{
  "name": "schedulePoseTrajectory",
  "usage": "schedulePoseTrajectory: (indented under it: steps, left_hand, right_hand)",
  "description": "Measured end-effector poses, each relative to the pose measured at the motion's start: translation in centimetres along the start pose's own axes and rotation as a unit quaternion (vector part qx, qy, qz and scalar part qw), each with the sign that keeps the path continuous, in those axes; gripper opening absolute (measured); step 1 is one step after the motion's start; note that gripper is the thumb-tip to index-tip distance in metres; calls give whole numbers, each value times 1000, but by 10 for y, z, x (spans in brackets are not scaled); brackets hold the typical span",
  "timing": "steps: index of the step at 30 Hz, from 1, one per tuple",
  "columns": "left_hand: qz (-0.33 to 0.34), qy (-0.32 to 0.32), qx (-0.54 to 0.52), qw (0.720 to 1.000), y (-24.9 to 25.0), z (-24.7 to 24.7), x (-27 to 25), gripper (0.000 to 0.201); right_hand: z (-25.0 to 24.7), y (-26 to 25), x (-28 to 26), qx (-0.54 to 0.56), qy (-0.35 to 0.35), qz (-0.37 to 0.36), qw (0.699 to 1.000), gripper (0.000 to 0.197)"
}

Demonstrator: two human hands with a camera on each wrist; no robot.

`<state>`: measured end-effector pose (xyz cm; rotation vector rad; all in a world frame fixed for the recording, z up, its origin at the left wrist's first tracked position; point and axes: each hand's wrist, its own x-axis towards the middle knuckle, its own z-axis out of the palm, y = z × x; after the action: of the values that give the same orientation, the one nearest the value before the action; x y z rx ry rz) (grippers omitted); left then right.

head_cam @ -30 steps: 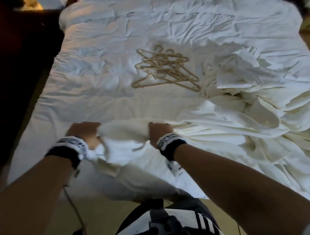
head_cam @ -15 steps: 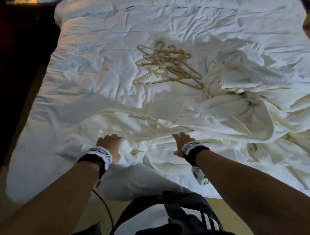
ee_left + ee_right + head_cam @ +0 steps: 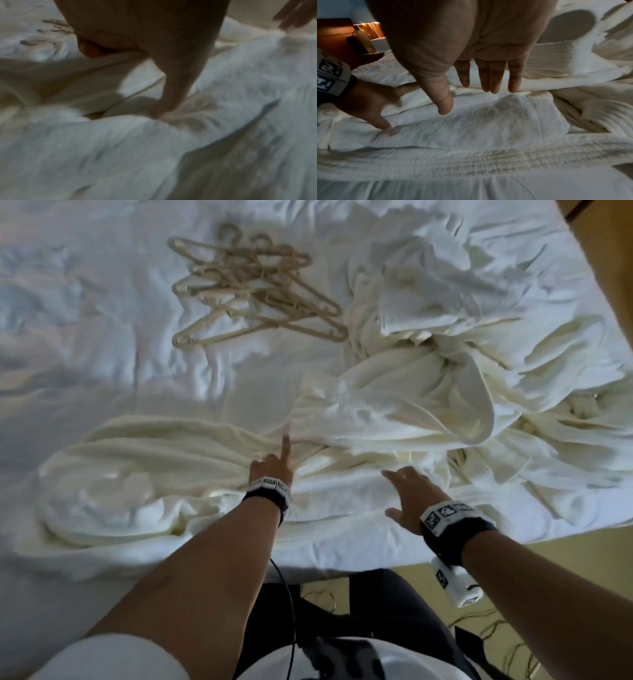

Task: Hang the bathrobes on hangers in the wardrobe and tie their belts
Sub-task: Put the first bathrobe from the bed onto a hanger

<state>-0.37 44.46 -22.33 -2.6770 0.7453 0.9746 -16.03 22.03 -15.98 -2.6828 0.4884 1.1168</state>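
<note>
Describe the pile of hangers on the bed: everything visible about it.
The hangers are a loose, tangled heap of several beige ones, plastic by the look, with thin arms crossing at different angles and hooks pointing toward the far end of the bed. They lie flat on the rumpled white bedding, just left of the heaped cream bathrobes; the rightmost tips reach that fabric's edge. No robe hangs on them and neither hand touches them. An exact count is not readable.

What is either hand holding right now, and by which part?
Nothing is held. The left hand only touches the spread bathrobe with straight fingers; the right hand hovers open above it.
</note>
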Motion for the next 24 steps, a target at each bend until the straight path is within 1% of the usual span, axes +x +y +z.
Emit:
schedulePoseTrajectory:
  steps: [2,3,5,7,9,10,12,14,16,18,19,20,21,23,24]
  left_hand:
    - [34,28,66,997,-7,-6,-1,45]
    - [39,40,78,995,-11,-11,-2,33]
    - [32,55,63,996,-22,-22,-17,22]
    - [24,67,42,997,-40,-32,-40,18]
    - [10,81,25,996,-75,-38,-67,20]
    - [-8,84,25,996,-99,-38,-83,22]
    - [-74,71,33,994,-156,-31,-119,25]
    - [-156,57,51,985,-215,-25,-149,24]
    - [-241,46,58,968,-263,-23,-176,20]
    - [-320,24,61,945,-297,-28,-197,17]
    - [-345,26,61,936,-308,-29,-204,15]
    - [-359,38,59,931,-317,-28,-209,13]
    - [-358,54,58,930,-321,-28,-211,11]
    - [-318,76,53,943,-313,-28,-212,8]
    - [-294,77,53,951,-302,-32,-210,10]
  right_hand:
    - [-3,0,-2,-7,4,-3,1000,82]
    - [-5,-4,0,-14,8,-3,1000,82]
    - [-11,-24,1,-27,33,-10,999,81]
    - [-21,-53,2,-31,83,-33,995,73]
    - [-35,-84,5,-28,141,-69,987,63]
    - [-43,-100,6,-23,166,-86,982,58]
    - [-57,-130,13,-15,199,-112,974,53]
    - [-67,-152,23,-21,203,-127,971,52]
    - [-70,-169,34,-45,190,-142,970,54]
    - [-70,-180,45,-71,169,-146,972,56]
    - [-68,-181,52,-80,158,-141,974,57]
    - [-68,-181,57,-84,147,-135,976,59]
    - [-68,-178,63,-83,136,-126,979,60]
    - [-68,-167,75,-74,124,-102,984,62]
    - [-68,-160,82,-71,122,-86,986,64]
